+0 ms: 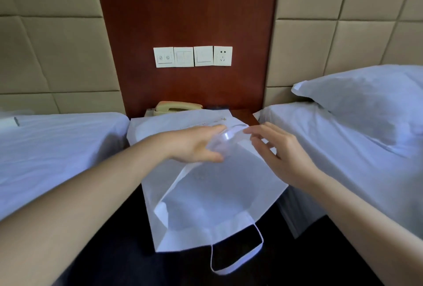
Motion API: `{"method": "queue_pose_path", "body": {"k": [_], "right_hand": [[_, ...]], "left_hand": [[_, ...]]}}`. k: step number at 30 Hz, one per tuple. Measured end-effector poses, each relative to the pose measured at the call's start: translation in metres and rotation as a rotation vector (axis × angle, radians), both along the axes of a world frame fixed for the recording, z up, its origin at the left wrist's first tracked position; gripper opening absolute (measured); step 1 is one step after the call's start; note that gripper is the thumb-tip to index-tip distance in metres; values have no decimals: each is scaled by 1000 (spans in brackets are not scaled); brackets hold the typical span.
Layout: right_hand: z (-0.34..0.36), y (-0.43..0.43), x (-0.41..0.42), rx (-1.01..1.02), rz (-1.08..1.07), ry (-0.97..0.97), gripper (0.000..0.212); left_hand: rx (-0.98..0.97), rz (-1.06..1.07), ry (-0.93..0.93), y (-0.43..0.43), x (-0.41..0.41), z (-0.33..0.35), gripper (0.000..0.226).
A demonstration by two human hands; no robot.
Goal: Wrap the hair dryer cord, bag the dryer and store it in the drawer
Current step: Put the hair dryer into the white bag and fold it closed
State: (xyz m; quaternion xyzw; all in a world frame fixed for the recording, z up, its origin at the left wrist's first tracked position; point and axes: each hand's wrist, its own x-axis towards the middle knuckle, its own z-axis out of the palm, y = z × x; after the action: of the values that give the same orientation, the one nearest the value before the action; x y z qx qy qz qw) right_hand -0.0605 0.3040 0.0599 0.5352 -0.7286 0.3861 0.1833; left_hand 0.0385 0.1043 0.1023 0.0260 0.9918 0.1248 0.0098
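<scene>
While the left hand grips the far end of the white bag, the right hand hovers beside it, fingers spread loose.
The bag hangs between two beds, handle loop nearest the camera; the rounded bulge in the grip is blurred, contents indiscernible.

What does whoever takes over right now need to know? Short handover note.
Left grip: curled round a rounded pale shape at the far end of the white bag; blurred, probably the dryer.
Right grip: open, fingers spread beside that shape.
Bag held up in front of the nightstand, mouth and handle loop toward the camera.
Done: cord not visible, so wrapping cannot be confirmed; bagging seems under way.
Left: finish bagging, store in the drawer, which is not in view.
</scene>
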Motion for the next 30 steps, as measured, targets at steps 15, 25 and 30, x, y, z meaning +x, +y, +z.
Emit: {"method": "queue_pose_path", "body": {"k": [15, 25, 30], "right_hand": [[-62, -6, -30, 399, -322, -43, 24], [-97, -16, -78, 468, -479, -524, 64], [-117, -24, -99, 432, -484, -785, 68]], "left_hand": [[397, 459, 0, -19, 29, -102, 44], [763, 1016, 516, -46, 35, -159, 75], [917, 1043, 375, -40, 19, -189, 51]]}}
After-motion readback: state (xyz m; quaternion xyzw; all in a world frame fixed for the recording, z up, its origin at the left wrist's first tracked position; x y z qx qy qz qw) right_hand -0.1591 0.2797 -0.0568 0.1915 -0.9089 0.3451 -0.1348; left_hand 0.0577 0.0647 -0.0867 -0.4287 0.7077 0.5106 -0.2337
